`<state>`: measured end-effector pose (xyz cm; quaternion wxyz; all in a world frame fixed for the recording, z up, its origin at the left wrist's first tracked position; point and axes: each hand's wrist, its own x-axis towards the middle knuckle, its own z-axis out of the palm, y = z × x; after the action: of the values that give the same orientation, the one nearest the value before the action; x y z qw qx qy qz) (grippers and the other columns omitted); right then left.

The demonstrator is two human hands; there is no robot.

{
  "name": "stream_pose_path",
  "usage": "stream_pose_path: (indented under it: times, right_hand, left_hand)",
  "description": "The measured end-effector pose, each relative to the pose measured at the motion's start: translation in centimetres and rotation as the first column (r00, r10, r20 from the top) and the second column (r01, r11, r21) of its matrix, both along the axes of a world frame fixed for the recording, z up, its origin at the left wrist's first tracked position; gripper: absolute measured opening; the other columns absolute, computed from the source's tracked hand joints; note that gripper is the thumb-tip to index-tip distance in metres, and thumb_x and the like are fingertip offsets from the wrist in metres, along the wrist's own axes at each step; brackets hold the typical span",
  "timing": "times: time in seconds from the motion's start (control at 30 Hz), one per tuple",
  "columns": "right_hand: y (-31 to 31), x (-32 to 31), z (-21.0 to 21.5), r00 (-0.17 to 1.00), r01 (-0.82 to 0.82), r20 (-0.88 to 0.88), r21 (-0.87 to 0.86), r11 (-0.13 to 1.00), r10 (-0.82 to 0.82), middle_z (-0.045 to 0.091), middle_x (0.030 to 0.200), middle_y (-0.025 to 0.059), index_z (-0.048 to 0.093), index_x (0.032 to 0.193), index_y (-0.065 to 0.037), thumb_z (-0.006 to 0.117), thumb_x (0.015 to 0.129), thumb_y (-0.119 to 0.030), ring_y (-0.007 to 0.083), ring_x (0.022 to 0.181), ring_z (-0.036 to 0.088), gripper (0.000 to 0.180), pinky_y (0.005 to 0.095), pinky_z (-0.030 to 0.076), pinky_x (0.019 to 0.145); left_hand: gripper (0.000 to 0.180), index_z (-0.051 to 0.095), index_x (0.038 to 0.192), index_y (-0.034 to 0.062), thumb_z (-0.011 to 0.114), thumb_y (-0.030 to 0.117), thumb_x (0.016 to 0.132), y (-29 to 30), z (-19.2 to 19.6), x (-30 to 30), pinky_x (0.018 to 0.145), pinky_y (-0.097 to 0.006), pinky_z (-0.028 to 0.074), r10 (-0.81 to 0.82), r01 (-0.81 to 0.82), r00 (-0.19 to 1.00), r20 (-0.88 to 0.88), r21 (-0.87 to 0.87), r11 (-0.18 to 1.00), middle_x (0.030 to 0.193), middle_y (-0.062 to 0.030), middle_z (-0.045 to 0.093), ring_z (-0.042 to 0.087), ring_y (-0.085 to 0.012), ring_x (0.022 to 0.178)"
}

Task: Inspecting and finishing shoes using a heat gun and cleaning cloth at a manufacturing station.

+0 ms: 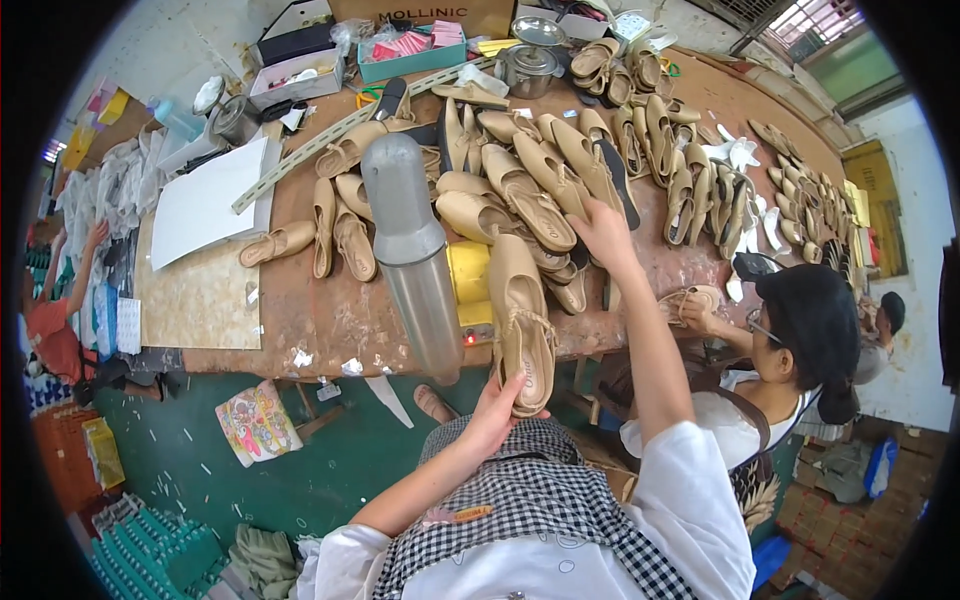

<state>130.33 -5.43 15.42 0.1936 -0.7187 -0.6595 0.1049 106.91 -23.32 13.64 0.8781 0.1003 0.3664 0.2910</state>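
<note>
In my left hand (498, 410), a beige slip-on shoe (518, 300) with a small bow is held by its heel, toe pointing away from me, over the table's front edge. My right hand (604, 238) reaches into the heap, its fingers closed at the near end of another beige shoe (546, 168). More beige shoes (515, 195) lie piled around it, some on their sides. Just left of the held shoe stands a metal cylinder with a rounded grey top (408, 215). Beside that cylinder is a yellow machine part (468, 280), partly covered by the shoe.
Close on my right, a co-worker (790, 350) handles a shoe sole (692, 298). White sheets (215, 200) and a slotted metal bar (300, 155) lie on the left. A teal box (412, 62) and a steel pot (527, 72) stand behind. A patterned stool (257, 420) is below.
</note>
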Motion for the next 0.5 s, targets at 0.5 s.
stream_pose_path:
  times: [0.5]
  right_hand:
    - [-21.4, -10.6, 9.0, 0.523, -0.149, -0.819, -0.359, 0.921, -0.235, 0.062, 0.085, 0.0097, 0.059, 0.106, 0.004, 0.054, 0.088, -0.008, 0.0168, 0.069, 0.063, 0.022, 0.0261, 0.05, 0.056]
  left_hand:
    - [0.068, 0.025, 0.137, 0.0022, 0.062, 0.024, 0.085, -2.8, -0.9, -2.9, 0.099, -0.03, 0.036, -0.057, 0.088, 0.994, -0.092, 0.377, 0.922, 0.128, -0.009, 0.046, 0.045, -0.0167, 0.117]
